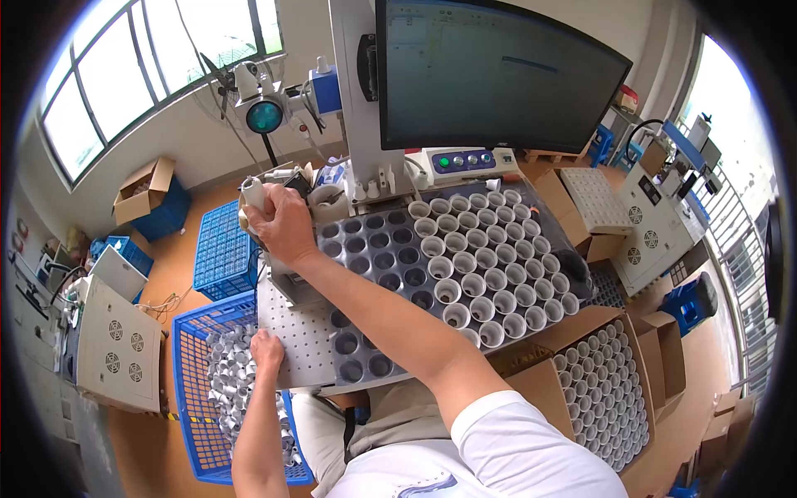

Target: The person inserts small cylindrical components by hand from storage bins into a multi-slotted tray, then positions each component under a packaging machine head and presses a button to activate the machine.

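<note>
My right hand reaches across the bench with its fingers closed around a white cylindrical part, beside the fixture at the bench's back left. My left hand is down at the left edge of the perforated metal plate, above the blue basket. Its fingers are curled, and what they hold, if anything, is hidden. Loose greyish-white parts fill that basket. Under my right forearm lies a black tray with round pockets. White cups stand in rows on the tray's right side.
A monitor on a column rises behind the bench, above a control box with lit buttons. At right, a cardboard box holds rows of white cups. A blue crate stands left, near a beige cabinet.
</note>
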A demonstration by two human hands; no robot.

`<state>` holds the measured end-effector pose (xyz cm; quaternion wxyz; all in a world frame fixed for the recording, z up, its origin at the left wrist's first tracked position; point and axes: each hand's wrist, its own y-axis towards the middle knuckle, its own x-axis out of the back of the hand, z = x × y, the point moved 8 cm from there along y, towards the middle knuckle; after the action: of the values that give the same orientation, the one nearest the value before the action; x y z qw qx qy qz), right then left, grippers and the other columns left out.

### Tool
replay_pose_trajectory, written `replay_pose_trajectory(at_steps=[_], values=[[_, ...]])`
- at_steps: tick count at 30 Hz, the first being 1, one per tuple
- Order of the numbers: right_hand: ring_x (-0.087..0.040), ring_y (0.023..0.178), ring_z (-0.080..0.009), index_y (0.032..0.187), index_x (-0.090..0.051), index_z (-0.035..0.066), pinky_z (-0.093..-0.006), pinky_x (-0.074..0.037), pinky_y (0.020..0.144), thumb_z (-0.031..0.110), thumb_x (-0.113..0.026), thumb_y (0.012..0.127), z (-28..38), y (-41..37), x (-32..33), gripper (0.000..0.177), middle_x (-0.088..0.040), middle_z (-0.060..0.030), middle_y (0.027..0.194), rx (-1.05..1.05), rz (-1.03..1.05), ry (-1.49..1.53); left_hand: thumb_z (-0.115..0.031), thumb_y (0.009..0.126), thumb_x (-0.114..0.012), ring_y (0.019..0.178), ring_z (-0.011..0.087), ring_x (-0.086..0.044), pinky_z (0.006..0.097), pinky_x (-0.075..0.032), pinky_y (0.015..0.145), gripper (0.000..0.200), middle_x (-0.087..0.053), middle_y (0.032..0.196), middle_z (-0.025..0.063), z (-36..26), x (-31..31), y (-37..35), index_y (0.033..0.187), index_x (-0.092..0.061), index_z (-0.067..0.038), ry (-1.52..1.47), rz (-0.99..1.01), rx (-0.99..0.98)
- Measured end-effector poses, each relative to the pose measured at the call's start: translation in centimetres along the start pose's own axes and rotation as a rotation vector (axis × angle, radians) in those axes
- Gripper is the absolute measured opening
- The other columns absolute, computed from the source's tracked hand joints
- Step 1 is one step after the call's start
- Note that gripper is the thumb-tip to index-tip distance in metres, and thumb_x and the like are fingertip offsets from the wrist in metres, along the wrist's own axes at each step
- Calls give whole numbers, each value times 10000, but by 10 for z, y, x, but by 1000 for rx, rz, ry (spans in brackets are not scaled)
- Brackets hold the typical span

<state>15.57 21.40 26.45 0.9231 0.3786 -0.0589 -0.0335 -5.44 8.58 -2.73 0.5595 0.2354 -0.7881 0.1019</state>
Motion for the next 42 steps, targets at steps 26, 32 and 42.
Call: replay_pose_trajectory(at_steps=[26, 32, 42], values=[[-617, 767, -234, 1056, -585, 5, -346, -500, 729, 273, -725, 734, -161, 1, 126, 441, -629, -118, 849, -310, 560, -585, -142, 805, -495, 944, 416, -637, 469, -522, 852, 275, -664, 962, 268, -13, 14, -9, 897, -685, 34, -26, 31, 102], [-613, 751, -276, 920, -468, 38, -365, -493, 719, 201, -745, 696, -177, -57, 105, 392, -610, -152, 821, -268, 349, -358, -159, 806, -498, 939, 433, -622, 491, -504, 863, 274, -641, 976, 290, -7, 3, -6, 918, -650, 40, -43, 39, 46], [-490, 682, -222, 820, -441, 43, -347, -458, 674, 182, -775, 702, -178, -68, 110, 380, -510, -69, 750, -303, 274, -266, -165, 803, -492, 998, 430, -594, 497, -480, 901, 295, -622, 1025, 297, -16, 18, -11, 938, -639, 53, -81, 95, 94]])
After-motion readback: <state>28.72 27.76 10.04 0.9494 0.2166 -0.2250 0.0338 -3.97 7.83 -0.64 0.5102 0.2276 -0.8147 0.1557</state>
